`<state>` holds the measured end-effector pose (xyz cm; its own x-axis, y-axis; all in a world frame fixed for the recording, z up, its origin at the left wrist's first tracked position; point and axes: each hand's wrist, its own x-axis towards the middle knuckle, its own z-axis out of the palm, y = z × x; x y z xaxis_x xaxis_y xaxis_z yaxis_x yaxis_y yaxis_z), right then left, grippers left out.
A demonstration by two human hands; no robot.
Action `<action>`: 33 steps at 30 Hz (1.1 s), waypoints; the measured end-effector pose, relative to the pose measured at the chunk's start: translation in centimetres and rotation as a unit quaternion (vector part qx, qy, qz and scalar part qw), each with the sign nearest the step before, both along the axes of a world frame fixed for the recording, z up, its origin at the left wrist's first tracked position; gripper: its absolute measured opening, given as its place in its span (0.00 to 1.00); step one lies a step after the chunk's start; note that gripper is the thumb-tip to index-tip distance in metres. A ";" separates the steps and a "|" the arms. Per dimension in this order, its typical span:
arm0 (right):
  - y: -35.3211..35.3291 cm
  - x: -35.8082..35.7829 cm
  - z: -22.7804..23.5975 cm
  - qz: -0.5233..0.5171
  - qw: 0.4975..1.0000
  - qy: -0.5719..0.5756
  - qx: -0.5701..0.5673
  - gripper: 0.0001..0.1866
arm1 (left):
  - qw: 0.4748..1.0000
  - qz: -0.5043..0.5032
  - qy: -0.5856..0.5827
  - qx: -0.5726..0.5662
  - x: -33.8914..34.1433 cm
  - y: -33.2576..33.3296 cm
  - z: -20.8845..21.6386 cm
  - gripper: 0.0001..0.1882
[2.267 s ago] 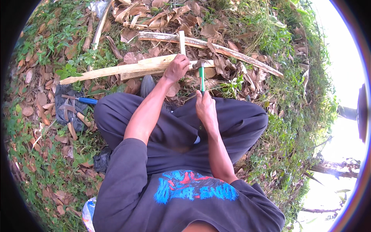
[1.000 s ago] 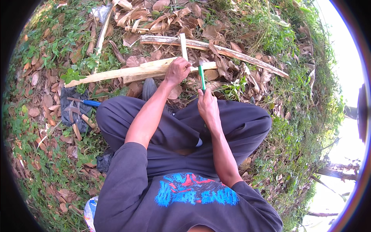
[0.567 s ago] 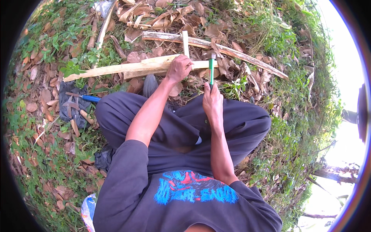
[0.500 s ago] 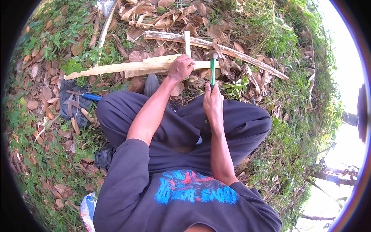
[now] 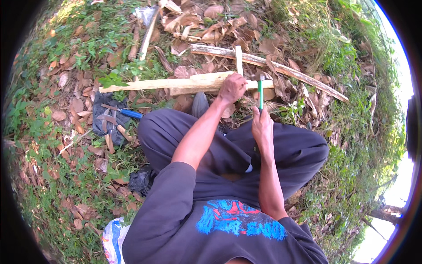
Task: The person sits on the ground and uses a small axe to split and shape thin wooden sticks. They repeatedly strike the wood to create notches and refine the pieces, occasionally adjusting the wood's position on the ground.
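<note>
My left hand is closed on a long pale wooden strip, near where a short upright stick meets it. My right hand is wrapped round the black grip of a hammer with a green shaft. The hammer's head is up by the strip's right end; whether it touches the wood, I cannot tell. A second piece of wood lies under the strip, partly hidden. My left fingertips are partly hidden against the wood.
Beyond the strip lies a curved, weathered wooden slat. On a dark plastic bag at the left are a blue-handled tool and wooden-handled tools. Dry leaves and grass cover the ground. A white and blue bag sits at lower left.
The whole view has shifted, so everything appears farther right and lower. Both hands keep their holds, and the hammer head sits slightly lower against the strip's right end.
</note>
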<state>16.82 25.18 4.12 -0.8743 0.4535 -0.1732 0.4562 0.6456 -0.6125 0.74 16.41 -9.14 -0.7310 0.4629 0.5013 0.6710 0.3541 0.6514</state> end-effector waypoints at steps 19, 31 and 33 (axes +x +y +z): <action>1.9 1.4 -0.7 -0.071 0.964 -0.052 -0.249 0.18 | 0.999 -0.004 -0.006 -0.040 -0.1 -0.2 -0.3 0.04; 1.9 0.1 -0.7 0.026 0.999 0.019 -0.017 0.17 | 1.000 -0.004 -0.016 -0.009 0.0 0.0 0.0 0.04; 1.8 0.5 -1.3 0.021 1.000 0.013 -0.003 0.17 | 1.000 -0.007 -0.017 -0.003 0.2 0.5 0.2 0.03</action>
<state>17.32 26.96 2.85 -0.8967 0.4156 -0.1523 0.4125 0.6600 -0.6278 0.92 16.90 -8.90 -0.7406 0.4770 0.4733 0.6538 0.3489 0.6714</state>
